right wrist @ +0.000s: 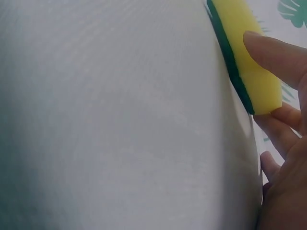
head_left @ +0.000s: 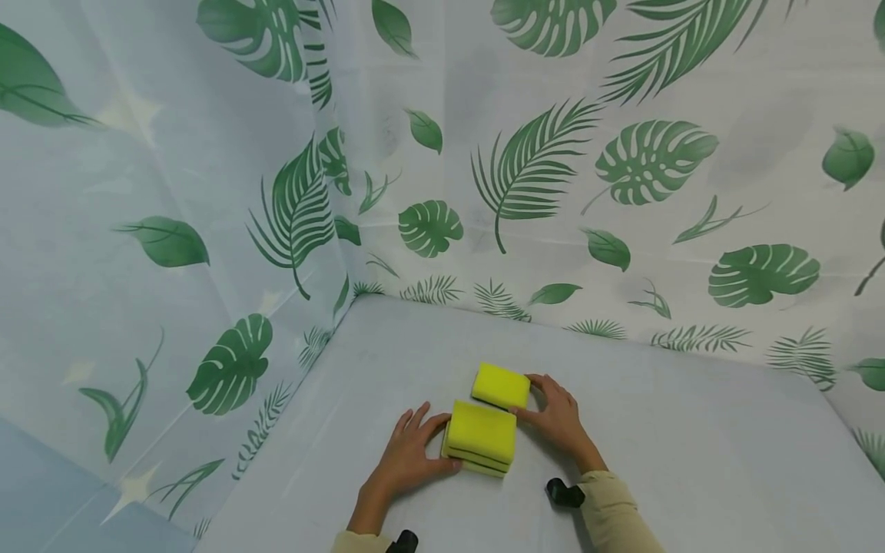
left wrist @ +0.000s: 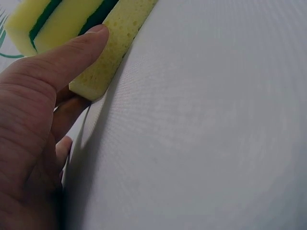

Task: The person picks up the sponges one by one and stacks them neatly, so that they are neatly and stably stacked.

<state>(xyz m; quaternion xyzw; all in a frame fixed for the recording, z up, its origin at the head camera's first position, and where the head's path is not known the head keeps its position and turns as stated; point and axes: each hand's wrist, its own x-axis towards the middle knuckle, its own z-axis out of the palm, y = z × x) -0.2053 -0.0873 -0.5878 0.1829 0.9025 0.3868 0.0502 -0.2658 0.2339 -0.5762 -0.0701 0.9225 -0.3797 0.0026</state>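
Yellow sponges with thin dark green scouring layers lie stacked near the front of the table in the head view. My left hand [head_left: 408, 457] grips this sponge stack [head_left: 482, 432] from its left side. In the left wrist view, the thumb [left wrist: 79, 55] presses the lowest sponge [left wrist: 117, 48], at the edge of the green layer above it. Just behind the stack lies a single sponge [head_left: 501, 385]. My right hand [head_left: 555, 417] pinches its right end between thumb and fingers. The right wrist view shows that sponge [right wrist: 247, 62] with its green layer facing down, against the tabletop.
A white cloth-like surface covers the table [head_left: 691, 445]. Hanging sheets with green leaf prints [head_left: 539, 177] enclose its back and left sides. Black wrist devices [head_left: 565, 493] sit by both sleeves.
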